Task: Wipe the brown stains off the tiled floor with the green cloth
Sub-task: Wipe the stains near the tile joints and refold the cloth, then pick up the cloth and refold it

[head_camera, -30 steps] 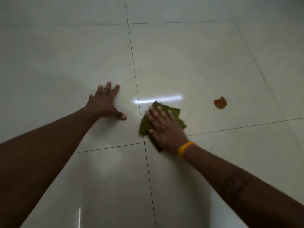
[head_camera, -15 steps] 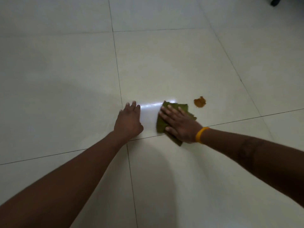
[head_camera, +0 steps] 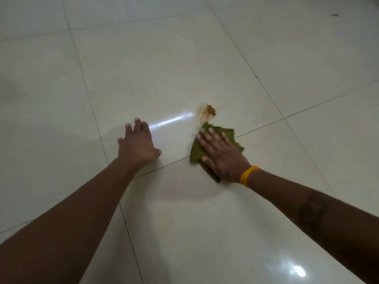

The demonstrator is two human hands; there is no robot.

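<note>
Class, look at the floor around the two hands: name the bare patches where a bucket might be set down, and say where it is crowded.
Bare tiled floor lies beyond both hands, and nearer, between the forearms. A narrower strip separates the left hand from the green cloth. It is crowded at the right hand, pressing the cloth just below the brown stain.

Glossy pale tiled floor (head_camera: pixel 143 68); dark grout lines (head_camera: pixel 244 58); light glare (head_camera: pixel 297 270)

two hands (head_camera: pixel 137 144), one green cloth (head_camera: pixel 222 133), one brown stain (head_camera: pixel 207 113), one wristband (head_camera: pixel 248 175)
</note>
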